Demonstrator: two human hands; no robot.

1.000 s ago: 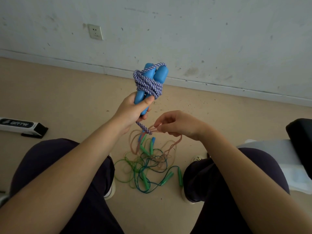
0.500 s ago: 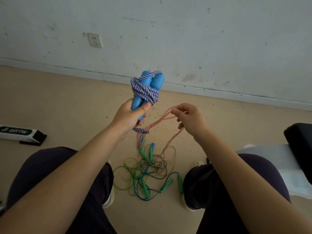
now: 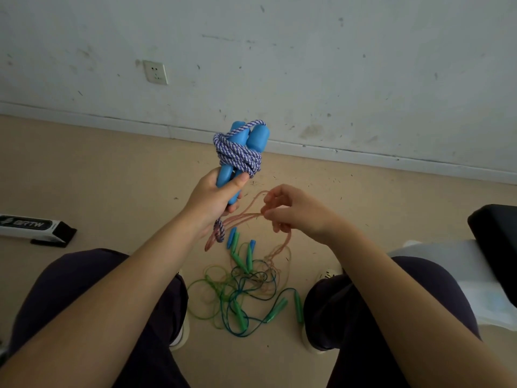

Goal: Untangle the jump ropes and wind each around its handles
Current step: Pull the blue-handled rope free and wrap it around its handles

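Note:
My left hand [image 3: 215, 200] grips two blue handles [image 3: 246, 147] held upright, with a purple-and-white braided rope [image 3: 237, 155] wound around them. A short end of that rope [image 3: 219, 232] hangs below my fist. My right hand [image 3: 296, 211] pinches loops of a thin pink rope [image 3: 243, 218] just right of the handles; the rope runs down to the floor. Between my feet lies a tangle of thin green, blue and pink ropes [image 3: 246, 292] with several green and blue handles [image 3: 239, 257].
I sit with my knees apart over a beige floor [image 3: 112, 177]. A white wall with a socket [image 3: 155, 72] is ahead. A white-and-black box [image 3: 33, 228] lies on the floor at left. A black seat [image 3: 495, 242] and white cloth [image 3: 436, 264] are at right.
My right hand lifted the pink rope up from near the braided rope's end, then came back down and left a little, with more loops gathered in its fingers. My left hand kept the wound handles upright.

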